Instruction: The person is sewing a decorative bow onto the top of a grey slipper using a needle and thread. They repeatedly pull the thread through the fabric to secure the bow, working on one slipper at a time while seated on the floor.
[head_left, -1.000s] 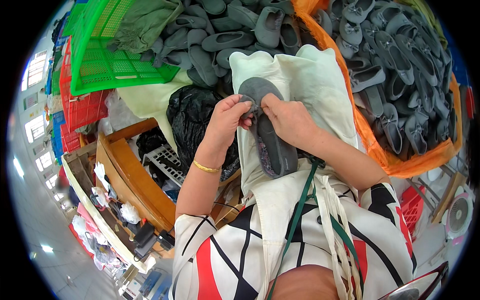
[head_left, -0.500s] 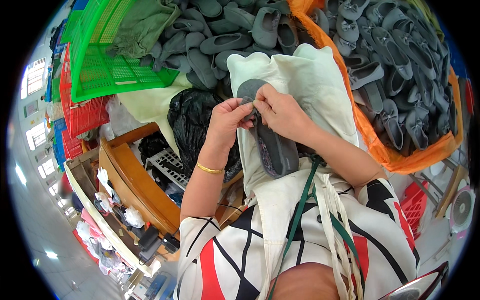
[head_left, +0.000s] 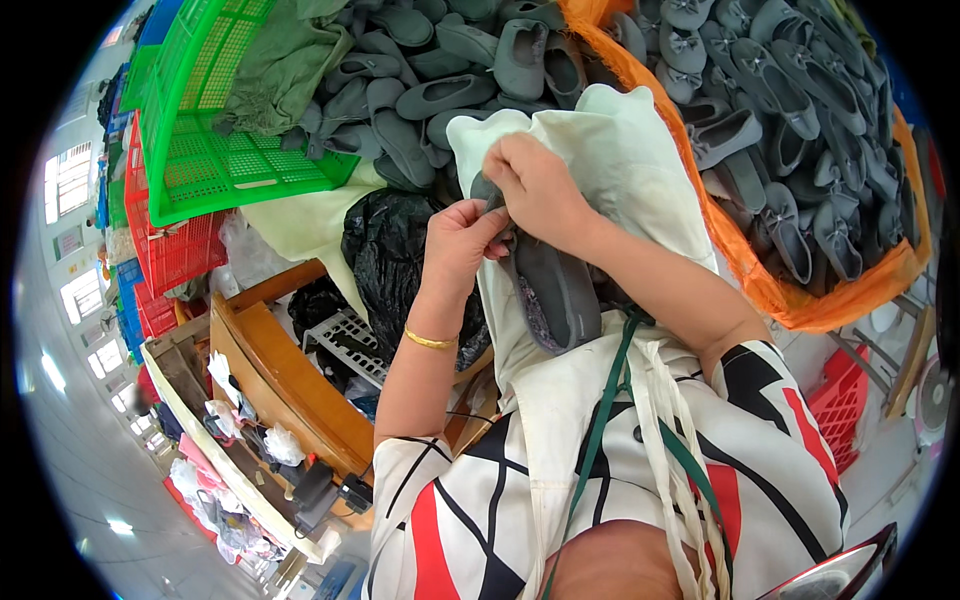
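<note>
A person bends over a gray shoe [head_left: 565,295] above a pale cloth [head_left: 635,150] draped across the lap, the shoe's heel toward the body and its toe end largely hidden behind the fingers. The left hand [head_left: 462,240], below a gold bracelet [head_left: 430,341], pinches gray material near the shoe's front between thumb and fingers. The right hand [head_left: 538,190] arches over the same end, fingers curled — whether they grip anything cannot be told, as the tips are hidden. Beyond the lap lies a heap of gray shoes [head_left: 445,95] beside a green plastic basket [head_left: 265,180]; to the right, an orange sack [head_left: 690,170] brims with more shoes, some with bows [head_left: 685,45]. At left — a black plastic bag [head_left: 385,250], a red crate [head_left: 180,255] and a wooden table [head_left: 290,380].
</note>
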